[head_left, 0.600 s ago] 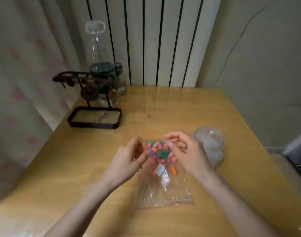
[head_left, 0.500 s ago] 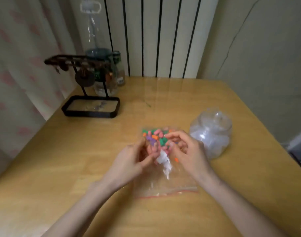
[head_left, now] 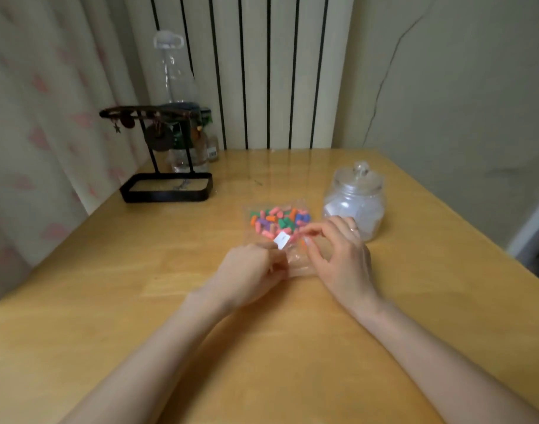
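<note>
A clear plastic bag (head_left: 295,258) lies flat on the wooden table (head_left: 109,286). Its far half holds several small coloured pieces (head_left: 277,220) in pink, orange, green, blue and purple. A small white label (head_left: 282,240) sits on the bag. My left hand (head_left: 249,275) grips the bag's near left part with curled fingers. My right hand (head_left: 338,255) pinches the bag on the right with thumb and forefinger; a ring shows on one finger. The bag's near edge is hidden under both hands.
A lidded glass jar (head_left: 355,200) with white contents stands just right of the bag. At the back left are a black stand with a tray base (head_left: 167,189), a tall clear bottle (head_left: 173,71) and small jars. A radiator and curtain lie behind.
The view has tilted up and the hands sit farther from the camera. Both hands have slid from the coloured pieces toward the bag's near half.
</note>
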Motion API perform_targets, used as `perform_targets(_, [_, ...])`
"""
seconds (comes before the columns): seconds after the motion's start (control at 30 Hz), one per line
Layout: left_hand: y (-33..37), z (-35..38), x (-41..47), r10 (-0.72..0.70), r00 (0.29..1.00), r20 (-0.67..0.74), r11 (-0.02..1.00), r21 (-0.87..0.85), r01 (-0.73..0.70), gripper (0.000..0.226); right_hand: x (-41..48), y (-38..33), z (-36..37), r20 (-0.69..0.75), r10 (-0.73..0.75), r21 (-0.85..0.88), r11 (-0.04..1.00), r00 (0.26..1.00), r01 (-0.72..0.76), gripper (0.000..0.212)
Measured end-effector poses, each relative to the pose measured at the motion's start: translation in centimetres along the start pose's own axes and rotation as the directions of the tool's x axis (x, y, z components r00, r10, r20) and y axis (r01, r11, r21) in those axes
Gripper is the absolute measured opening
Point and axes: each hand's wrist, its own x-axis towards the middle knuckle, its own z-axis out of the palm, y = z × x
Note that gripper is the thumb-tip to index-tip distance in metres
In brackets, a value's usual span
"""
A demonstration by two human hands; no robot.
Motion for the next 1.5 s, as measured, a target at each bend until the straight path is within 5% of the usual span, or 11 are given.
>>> perform_targets(0.1, [-0.5,0.2,-0.1,-0.134,0.987,-0.087,0.985,-0.122,0.123,0.011,0.6,-0.2,-1.3,-0.027,0.085,-0.022,0.996,0.996,-0.086,0.029])
perform_targets(0.2, [-0.7,-0.1,0.0,-0.32,0.939,-0.121,0.877,-0.412,0.246,0.02,1.1,-0.6,-1.5,0.315,0.279,-0.098,0.96,0.907,-0.262,0.058])
perform_targets(0.33, [-0.6,-0.7,-0.2,-0.304,0.951,0.054,0.671,-0.697,0.254,0.022,0.5,-1.8,-0.8,0.547,0.402,0.046,0.861,0.734,-0.507,0.041])
perform_targets(0.47, [-0.5,-0.3,0.0,-0.344,0.937,0.063,0.634,-0.72,0.282,0.03,0.8,-2.8,-0.8,0.608,0.465,0.227,0.675,0.643,-0.702,0.027])
perform_targets(0.67, [0.5,0.2,0.1,-0.42,0.906,-0.055,0.729,-0.614,0.3,0.03,0.7,-3.9,-0.6,0.574,0.489,0.237,0.669,0.657,-0.704,0.03])
perform_targets(0.8, [0.5,0.0,-0.1,-0.286,0.958,-0.031,0.783,-0.584,0.215,0.028,0.8,-3.4,-0.6,0.563,0.505,0.251,0.65,0.654,-0.718,0.025])
perform_targets(1.0, [0.2,-0.6,-0.2,-0.273,0.95,0.153,0.576,-0.765,0.289,0.019,1.1,-2.5,-0.9,0.614,0.487,0.333,0.554,0.622,-0.763,0.023])
perform_targets(1.2, [0.0,-0.6,-0.2,-0.3,0.948,0.108,0.613,-0.74,0.278,0.033,0.9,-2.9,-0.7,0.636,0.436,0.36,0.562,0.637,-0.744,0.019])
perform_targets(1.37, [0.1,-1.1,0.0,-0.276,0.931,0.24,0.327,-0.887,0.326,0.026,1.4,-2.4,-1.1,0.669,0.427,0.44,0.432,0.609,-0.787,0.018])
perform_targets(1.5, [0.4,-1.2,0.0,-0.267,0.912,0.311,0.254,-0.89,0.378,0.026,1.2,-2.4,-0.8,0.672,0.403,0.498,0.374,0.621,-0.782,0.023])
